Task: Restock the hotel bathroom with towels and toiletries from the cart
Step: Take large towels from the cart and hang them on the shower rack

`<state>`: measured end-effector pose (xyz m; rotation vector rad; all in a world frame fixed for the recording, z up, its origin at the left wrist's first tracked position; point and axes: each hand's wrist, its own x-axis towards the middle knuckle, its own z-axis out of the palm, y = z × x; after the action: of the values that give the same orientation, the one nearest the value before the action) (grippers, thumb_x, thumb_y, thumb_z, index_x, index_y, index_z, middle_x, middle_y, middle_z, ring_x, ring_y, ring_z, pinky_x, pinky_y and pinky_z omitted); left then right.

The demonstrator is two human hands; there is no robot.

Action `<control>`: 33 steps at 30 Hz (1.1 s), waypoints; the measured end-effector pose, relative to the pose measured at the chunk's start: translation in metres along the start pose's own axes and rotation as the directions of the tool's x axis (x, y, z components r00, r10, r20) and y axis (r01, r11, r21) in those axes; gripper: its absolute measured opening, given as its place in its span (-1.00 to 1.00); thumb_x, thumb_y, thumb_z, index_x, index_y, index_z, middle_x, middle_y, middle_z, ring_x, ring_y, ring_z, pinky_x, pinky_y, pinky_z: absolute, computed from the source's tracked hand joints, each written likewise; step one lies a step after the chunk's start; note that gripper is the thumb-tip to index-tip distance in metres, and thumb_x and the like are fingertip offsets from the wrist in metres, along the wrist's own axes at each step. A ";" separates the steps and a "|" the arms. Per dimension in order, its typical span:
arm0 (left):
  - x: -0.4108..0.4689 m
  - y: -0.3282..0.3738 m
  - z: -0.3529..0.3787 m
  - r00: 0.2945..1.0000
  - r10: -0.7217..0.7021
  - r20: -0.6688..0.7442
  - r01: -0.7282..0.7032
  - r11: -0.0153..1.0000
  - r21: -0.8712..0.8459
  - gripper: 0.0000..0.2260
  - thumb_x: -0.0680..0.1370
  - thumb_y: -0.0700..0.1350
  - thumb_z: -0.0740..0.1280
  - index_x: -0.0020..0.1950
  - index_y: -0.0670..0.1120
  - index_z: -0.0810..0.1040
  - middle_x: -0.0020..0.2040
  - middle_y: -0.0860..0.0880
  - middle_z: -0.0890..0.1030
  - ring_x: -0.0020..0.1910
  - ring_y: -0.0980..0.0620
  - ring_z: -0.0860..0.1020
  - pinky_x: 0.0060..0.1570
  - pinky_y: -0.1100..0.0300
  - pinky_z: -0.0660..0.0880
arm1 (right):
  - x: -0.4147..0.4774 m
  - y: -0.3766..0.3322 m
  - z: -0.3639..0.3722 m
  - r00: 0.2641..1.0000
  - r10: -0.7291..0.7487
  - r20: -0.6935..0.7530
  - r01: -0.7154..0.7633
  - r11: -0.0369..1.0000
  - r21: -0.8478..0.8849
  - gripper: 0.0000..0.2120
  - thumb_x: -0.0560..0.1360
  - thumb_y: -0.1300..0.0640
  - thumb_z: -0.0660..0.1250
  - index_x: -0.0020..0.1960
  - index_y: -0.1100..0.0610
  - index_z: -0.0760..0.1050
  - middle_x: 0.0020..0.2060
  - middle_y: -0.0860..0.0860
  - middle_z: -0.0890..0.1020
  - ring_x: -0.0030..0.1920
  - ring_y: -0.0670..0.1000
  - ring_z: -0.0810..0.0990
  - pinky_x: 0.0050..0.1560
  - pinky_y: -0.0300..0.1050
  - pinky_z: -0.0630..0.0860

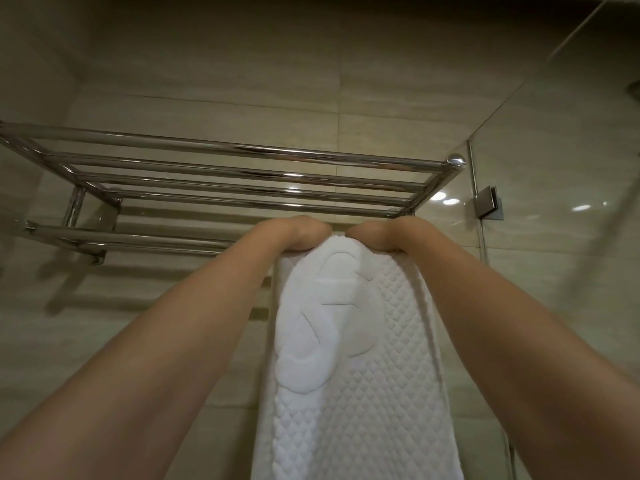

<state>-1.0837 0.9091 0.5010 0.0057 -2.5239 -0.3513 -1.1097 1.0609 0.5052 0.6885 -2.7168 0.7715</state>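
Observation:
A white textured towel (356, 358) with an embossed pattern hangs down between my forearms. Both hands reach up to its top edge, just below the chrome wall rack (242, 178). My left hand (298, 233) grips the towel's top left corner, fingers curled over the far side and hidden. My right hand (381, 235) grips the top right corner the same way. The towel's top sits at the height of the rack's lower bar (138, 239), whose right part is hidden behind the hands and towel.
The rack's upper shelf of several chrome bars is bare. Beige glossy tiles (207, 64) cover the wall. A glass shower panel (554, 168) with a metal clamp (488, 206) stands close on the right.

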 end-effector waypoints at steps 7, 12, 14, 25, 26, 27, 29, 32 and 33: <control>0.004 -0.003 0.000 1.000 -0.009 -0.004 0.009 1.000 0.016 -0.61 0.62 0.07 0.06 0.29 -0.08 0.49 0.33 -0.11 0.50 0.12 -0.05 0.49 0.08 0.06 0.37 | 0.000 0.013 0.003 0.982 -0.128 -0.140 0.136 0.989 0.054 -0.75 0.61 -0.03 0.17 0.01 0.10 0.53 -0.13 0.02 0.59 -0.26 -0.08 0.52 -0.34 -0.21 0.40; 0.000 -0.010 0.013 0.939 -0.006 -0.343 0.017 0.999 0.028 -0.57 0.56 0.16 0.08 0.15 -0.08 0.57 0.08 -0.09 0.60 -0.06 -0.06 0.50 -0.11 0.09 0.42 | 0.014 0.024 0.016 0.780 -0.209 -0.590 0.150 0.978 -0.148 -0.68 0.48 -0.11 0.21 -0.19 0.10 0.58 -0.24 0.03 0.64 -0.18 0.08 0.60 -0.19 -0.08 0.52; -0.007 -0.011 0.020 0.866 0.018 -0.499 0.013 0.998 0.057 -0.61 0.56 0.14 0.09 -0.06 -0.09 0.59 -0.16 -0.05 0.61 -0.20 -0.06 0.52 -0.27 0.12 0.41 | 0.013 0.028 0.025 0.634 -0.264 -0.727 0.191 0.964 -0.184 -0.66 0.50 -0.08 0.18 -0.30 0.12 0.53 -0.37 0.02 0.58 -0.26 0.10 0.59 -0.27 -0.07 0.49; -0.049 -0.025 0.061 0.631 0.100 -0.769 -0.100 0.994 0.048 -0.68 0.54 0.21 0.20 0.05 -0.03 0.37 -0.11 0.04 0.51 -0.07 0.00 0.44 0.18 0.06 0.29 | -0.031 0.057 0.067 0.523 -0.408 -0.749 0.273 0.912 -0.306 -0.80 0.48 0.08 0.14 0.07 0.11 0.38 -0.08 0.05 0.52 0.06 0.07 0.44 0.41 0.08 0.21; -0.052 -0.025 0.063 0.627 0.087 -0.774 -0.088 0.995 0.041 -0.67 0.51 0.20 0.22 0.09 -0.02 0.40 -0.04 0.04 0.51 0.02 0.01 0.44 0.24 0.07 0.27 | -0.030 0.057 0.069 0.533 -0.396 -0.747 0.262 0.917 -0.299 -0.77 0.48 0.07 0.14 0.11 0.09 0.40 0.02 0.05 0.55 0.18 0.07 0.44 0.48 0.11 0.13; -0.056 -0.026 0.064 0.619 0.076 -0.782 -0.070 0.997 0.041 -0.66 0.50 0.20 0.24 0.13 -0.01 0.43 0.04 0.04 0.51 0.12 0.00 0.43 0.28 0.07 0.25 | -0.031 0.057 0.071 0.541 -0.380 -0.750 0.244 0.925 -0.292 -0.73 0.48 0.06 0.14 0.14 0.08 0.42 0.12 0.06 0.54 0.28 0.08 0.39 0.50 0.12 0.10; -0.065 -0.027 0.068 0.615 0.060 -0.786 -0.017 0.998 0.063 -0.62 0.49 0.18 0.24 0.23 0.03 0.46 0.19 0.01 0.45 0.25 -0.04 0.36 0.32 0.06 0.22 | -0.035 0.058 0.076 0.554 -0.330 -0.764 0.194 0.944 -0.266 -0.64 0.48 0.02 0.14 0.25 0.04 0.43 0.33 0.08 0.44 0.41 0.09 0.27 0.50 0.08 0.08; -0.081 -0.023 0.078 0.649 -0.009 -0.761 0.066 0.997 0.044 -0.54 0.50 0.16 0.23 0.39 0.10 0.37 0.23 -0.03 0.33 0.23 -0.06 0.30 0.29 0.04 0.23 | -0.047 0.062 0.086 0.589 -0.251 -0.768 0.125 0.967 -0.220 -0.53 0.51 -0.03 0.12 0.41 -0.06 0.36 0.51 0.10 0.19 0.51 0.12 0.07 0.49 0.10 -0.04; -0.084 -0.021 0.081 0.668 -0.054 -0.742 0.071 0.997 -0.008 -0.52 0.52 0.14 0.22 0.44 0.13 0.32 0.24 -0.03 0.31 0.22 -0.06 0.31 0.27 0.04 0.26 | -0.049 0.063 0.088 0.600 -0.222 -0.768 0.113 0.975 -0.194 -0.51 0.51 -0.03 0.11 0.44 -0.10 0.34 0.52 0.11 0.15 0.52 0.12 0.04 0.48 0.13 -0.04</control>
<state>-1.0610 0.9158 0.3849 0.2073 -1.7002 -0.2716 -1.1069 1.0780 0.3876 0.4133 -1.8261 0.6369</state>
